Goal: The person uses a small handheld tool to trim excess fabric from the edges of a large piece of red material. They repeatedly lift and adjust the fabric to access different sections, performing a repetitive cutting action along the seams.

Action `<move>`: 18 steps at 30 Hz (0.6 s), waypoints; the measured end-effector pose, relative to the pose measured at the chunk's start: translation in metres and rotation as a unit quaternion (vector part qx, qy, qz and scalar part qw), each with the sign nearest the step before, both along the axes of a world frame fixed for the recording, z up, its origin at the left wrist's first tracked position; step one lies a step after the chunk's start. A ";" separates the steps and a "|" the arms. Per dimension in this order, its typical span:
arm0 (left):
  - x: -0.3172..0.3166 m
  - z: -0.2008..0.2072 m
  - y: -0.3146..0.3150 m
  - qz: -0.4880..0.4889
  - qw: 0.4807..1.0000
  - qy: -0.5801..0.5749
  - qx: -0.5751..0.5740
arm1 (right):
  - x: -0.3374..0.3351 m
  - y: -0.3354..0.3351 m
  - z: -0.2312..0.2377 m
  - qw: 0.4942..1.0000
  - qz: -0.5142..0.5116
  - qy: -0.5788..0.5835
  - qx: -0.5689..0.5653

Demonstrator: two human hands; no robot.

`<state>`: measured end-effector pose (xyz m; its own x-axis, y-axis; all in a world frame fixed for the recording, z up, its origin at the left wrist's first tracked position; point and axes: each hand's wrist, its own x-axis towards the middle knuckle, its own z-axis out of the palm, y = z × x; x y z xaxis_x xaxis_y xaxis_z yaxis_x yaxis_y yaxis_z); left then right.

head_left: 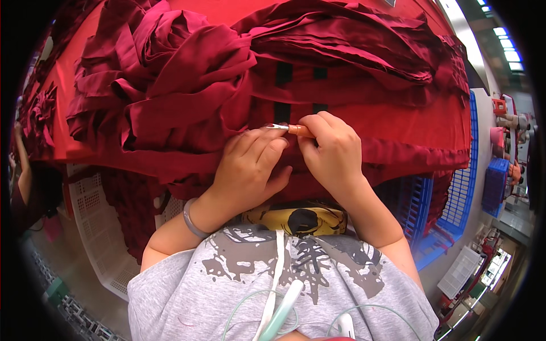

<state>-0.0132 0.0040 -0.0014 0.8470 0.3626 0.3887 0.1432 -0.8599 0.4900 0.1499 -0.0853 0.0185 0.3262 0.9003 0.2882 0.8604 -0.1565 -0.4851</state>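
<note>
My right hand (335, 145) is closed around the orange-brown handle of a seam ripper (300, 131). Its thin, pale metal tip points left, over the fingers of my left hand (245, 162). That left hand rests on burgundy fabric (182, 158), fingers stretched toward the tip and thumb apart from them. What lies under its fingertips is hidden. Just beyond both hands, dark rectangular patches (282, 110) show against the red surface.
A big bunched heap of burgundy fabric (165, 79) lies beyond my left hand, and folded strips (352, 42) lie at the far right. Below the red tabletop (409, 128) stand a white basket (94, 219) at left and a blue crate (418, 202) at right. Another person's arm (24, 170) shows far left.
</note>
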 end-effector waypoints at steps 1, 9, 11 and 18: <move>-0.001 -0.001 0.000 0.001 1.000 0.001 -0.002 | -0.001 0.000 0.001 0.999 0.004 0.023 0.023; 0.001 0.003 0.000 0.001 0.998 -0.056 -0.004 | -0.023 -0.033 0.044 0.901 0.205 0.381 -0.017; -0.006 0.015 0.001 -0.021 0.999 -0.027 -0.001 | -0.012 -0.039 0.044 0.909 0.134 0.394 0.016; -0.077 0.061 0.048 0.260 0.959 -0.111 0.034 | 0.041 -0.080 0.033 0.924 -0.036 0.354 0.139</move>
<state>-0.0900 0.0515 0.0600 0.4518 0.6812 0.5760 0.4605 -0.7311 0.5034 0.1911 -0.1655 0.0512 0.5774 0.7923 0.1970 0.3040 0.0153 -0.9525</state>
